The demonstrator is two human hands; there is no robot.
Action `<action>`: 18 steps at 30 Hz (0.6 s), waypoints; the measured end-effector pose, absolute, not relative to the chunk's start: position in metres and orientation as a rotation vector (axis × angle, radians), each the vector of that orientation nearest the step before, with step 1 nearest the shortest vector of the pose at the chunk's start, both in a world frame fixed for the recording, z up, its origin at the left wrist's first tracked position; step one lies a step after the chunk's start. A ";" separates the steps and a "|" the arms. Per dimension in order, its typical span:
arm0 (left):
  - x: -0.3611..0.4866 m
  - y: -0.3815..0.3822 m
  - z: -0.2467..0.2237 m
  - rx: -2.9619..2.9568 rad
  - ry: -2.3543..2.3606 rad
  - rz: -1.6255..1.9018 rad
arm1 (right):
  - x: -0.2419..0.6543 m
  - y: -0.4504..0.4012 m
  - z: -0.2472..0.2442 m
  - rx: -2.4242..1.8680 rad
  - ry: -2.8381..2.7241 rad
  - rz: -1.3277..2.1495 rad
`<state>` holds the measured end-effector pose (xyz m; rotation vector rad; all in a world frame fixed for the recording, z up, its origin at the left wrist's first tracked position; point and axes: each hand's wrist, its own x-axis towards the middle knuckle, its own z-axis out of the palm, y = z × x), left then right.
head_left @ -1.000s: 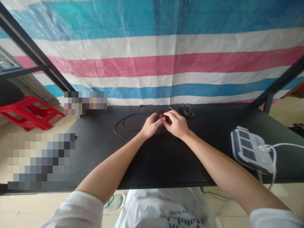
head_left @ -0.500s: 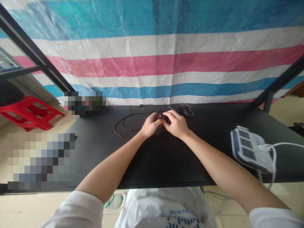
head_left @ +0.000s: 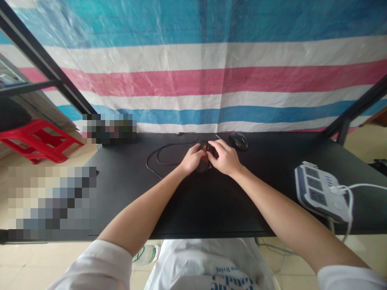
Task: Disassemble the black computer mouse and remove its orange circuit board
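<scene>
Near the middle of the black table, a small black device with reddish-brown parts [head_left: 205, 147] sits between my hands; my fingers cover much of it, so its exact kind does not show. My left hand [head_left: 192, 159] grips its left side with a bent thumb and curled fingers. From the right, my right hand [head_left: 224, 158] pinches its upper part, thumb close to the left thumb. A thin black cable [head_left: 148, 155] lies in loops left of the device, with a plug at its far end. Just beyond my right hand rests a black computer mouse [head_left: 238, 141].
A white and grey power strip [head_left: 320, 193] with white cords plugged in lies on the table [head_left: 127, 193] at the right. Black frame posts rise at both back corners before a striped sheet [head_left: 181, 82]. A red stool [head_left: 42, 141] stands off to the left.
The view has shifted slightly. Both hands keep hold of the device, and a little more of its reddish-brown upper part shows between the fingers now.
</scene>
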<state>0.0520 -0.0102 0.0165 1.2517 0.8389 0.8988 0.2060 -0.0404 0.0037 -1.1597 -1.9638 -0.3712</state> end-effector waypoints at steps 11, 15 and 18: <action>0.054 -0.009 0.015 1.232 0.853 0.956 | 0.205 -0.042 0.004 -1.155 -1.973 -0.320; 0.054 -0.008 0.014 1.229 0.866 0.977 | 0.205 -0.042 0.004 -1.147 -1.977 -0.321; 0.054 -0.009 0.016 1.227 0.896 0.983 | 0.205 -0.042 0.005 -1.128 -1.977 -0.311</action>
